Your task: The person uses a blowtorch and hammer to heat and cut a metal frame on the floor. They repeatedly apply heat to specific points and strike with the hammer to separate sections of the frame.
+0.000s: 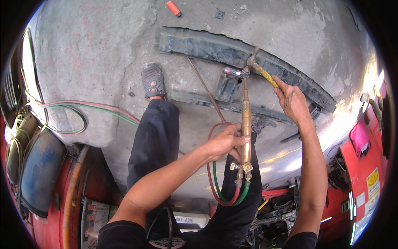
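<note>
My left hand (226, 142) is closed around the brass body of a gas torch (246, 112), its narrow tip pointing away from me. A red hose (214, 182) and a green hose (244, 191) join its near end. In my right hand (292, 99) is a hammer (265, 74) with a worn yellow handle, its head just beside the torch tip. Under them stands a dark metal bracket (228, 87); its upper end shows a bright pinkish patch (233, 72). Behind it lies a long, curved dark metal beam (207, 45), partly covered by the hammer head.
A thin rusty rod (203, 83) lies left of the bracket. Another long metal strip (190, 98) runs behind the torch. A red lighter-like object (173, 8) lies at the far side. Hoses (95, 104) cross the floor at left, near a blue cylinder (41, 172). My shoe (153, 79) is near the beam.
</note>
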The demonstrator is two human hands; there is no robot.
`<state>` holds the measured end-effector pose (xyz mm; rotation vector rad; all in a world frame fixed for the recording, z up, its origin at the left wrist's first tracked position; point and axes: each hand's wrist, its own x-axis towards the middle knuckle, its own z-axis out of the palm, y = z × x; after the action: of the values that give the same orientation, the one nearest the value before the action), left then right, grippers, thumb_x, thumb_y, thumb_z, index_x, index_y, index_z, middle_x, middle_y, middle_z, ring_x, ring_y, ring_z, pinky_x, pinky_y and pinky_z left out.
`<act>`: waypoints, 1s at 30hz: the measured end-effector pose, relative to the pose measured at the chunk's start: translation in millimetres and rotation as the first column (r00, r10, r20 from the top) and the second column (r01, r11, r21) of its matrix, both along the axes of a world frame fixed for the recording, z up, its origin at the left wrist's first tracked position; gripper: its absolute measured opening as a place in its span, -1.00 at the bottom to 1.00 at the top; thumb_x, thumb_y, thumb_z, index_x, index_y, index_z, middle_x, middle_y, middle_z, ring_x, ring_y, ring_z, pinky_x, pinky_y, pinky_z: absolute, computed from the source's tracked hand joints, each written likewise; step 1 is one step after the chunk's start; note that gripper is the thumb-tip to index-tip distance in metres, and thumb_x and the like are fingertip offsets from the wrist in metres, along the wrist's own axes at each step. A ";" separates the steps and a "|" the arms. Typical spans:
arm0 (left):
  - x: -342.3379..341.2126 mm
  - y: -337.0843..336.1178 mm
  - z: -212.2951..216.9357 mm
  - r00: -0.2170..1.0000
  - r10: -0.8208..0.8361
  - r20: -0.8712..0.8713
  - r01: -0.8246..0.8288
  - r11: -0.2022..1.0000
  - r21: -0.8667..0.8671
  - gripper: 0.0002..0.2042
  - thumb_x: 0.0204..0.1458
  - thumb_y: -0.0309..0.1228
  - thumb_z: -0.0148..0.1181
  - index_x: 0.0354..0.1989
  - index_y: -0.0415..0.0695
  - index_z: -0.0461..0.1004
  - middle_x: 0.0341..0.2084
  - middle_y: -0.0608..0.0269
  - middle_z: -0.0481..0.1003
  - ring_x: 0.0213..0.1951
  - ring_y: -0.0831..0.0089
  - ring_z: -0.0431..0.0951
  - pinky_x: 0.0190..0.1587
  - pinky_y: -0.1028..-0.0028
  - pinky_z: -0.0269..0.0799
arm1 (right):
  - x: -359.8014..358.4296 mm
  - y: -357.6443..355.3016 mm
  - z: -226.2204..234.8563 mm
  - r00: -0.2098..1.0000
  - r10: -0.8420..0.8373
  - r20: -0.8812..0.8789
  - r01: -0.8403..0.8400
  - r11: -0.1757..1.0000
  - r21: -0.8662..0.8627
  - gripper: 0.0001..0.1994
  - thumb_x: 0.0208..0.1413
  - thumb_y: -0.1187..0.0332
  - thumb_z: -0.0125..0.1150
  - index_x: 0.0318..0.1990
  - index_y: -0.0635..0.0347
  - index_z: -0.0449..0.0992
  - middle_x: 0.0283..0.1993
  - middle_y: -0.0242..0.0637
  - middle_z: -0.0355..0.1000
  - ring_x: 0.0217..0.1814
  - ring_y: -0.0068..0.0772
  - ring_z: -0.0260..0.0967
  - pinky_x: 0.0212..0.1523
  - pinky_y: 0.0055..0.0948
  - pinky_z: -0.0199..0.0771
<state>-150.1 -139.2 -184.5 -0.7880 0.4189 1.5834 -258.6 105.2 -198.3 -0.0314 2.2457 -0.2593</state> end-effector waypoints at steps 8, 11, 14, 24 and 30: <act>0.3 -1.3 -0.5 1.000 -0.004 0.000 0.004 1.000 0.010 -0.57 0.30 -0.35 0.12 0.27 -0.25 0.22 -0.17 0.06 0.43 -0.19 0.18 0.64 -0.33 0.19 0.75 | -6.6 -10.6 0.5 0.999 -0.022 0.039 0.021 1.000 0.010 -0.60 0.29 0.35 0.13 0.28 0.06 0.47 -0.28 0.09 0.57 -0.19 0.19 0.55 -0.11 0.03 0.53; -6.3 -4.8 2.2 0.999 -0.032 0.011 0.031 0.999 0.042 -0.49 0.29 -0.35 0.14 0.33 -0.28 0.15 -0.07 0.06 0.42 -0.12 0.24 0.60 -0.32 0.25 0.70 | -0.5 -7.9 -7.9 0.999 0.025 0.020 -0.025 1.000 -0.002 -0.59 0.30 0.33 0.12 0.29 0.03 0.46 -0.24 0.11 0.57 -0.16 0.20 0.54 -0.09 0.02 0.52; -6.7 -4.7 2.2 0.999 -0.053 0.009 0.052 0.997 0.050 -0.44 0.29 -0.35 0.15 0.37 -0.30 0.12 -0.01 0.06 0.42 -0.08 0.27 0.58 -0.31 0.28 0.67 | -4.8 -4.8 -8.6 0.999 0.033 0.007 -0.033 0.999 0.001 -0.59 0.32 0.30 0.10 0.31 -0.01 0.44 -0.23 0.16 0.56 -0.16 0.21 0.54 -0.08 0.00 0.52; 3.6 -3.7 3.4 0.999 -0.046 0.001 0.046 0.999 0.016 -0.53 0.30 -0.39 0.10 0.35 -0.13 0.19 -0.21 0.12 0.44 -0.23 0.21 0.65 -0.34 0.21 0.73 | -0.8 -4.3 -1.0 0.992 -0.051 -0.112 0.059 0.996 0.069 -0.60 0.32 0.29 0.10 0.29 -0.06 0.46 -0.30 0.10 0.58 -0.30 0.12 0.56 -0.14 -0.01 0.57; -1.0 -9.7 3.0 0.998 -0.056 -0.005 0.056 0.996 0.064 -0.43 0.30 -0.34 0.14 0.42 -0.20 0.10 -0.01 0.15 0.43 -0.05 0.31 0.57 -0.31 0.30 0.69 | 2.3 -6.3 -14.7 0.997 0.046 0.057 -0.050 0.996 0.070 -0.58 0.30 0.30 0.11 0.31 -0.12 0.44 -0.26 0.02 0.60 -0.20 0.16 0.56 -0.12 0.01 0.56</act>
<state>-151.1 -148.9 -181.5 -0.7192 0.3878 1.5386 -256.3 98.8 -213.1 -0.0393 2.1945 -0.1520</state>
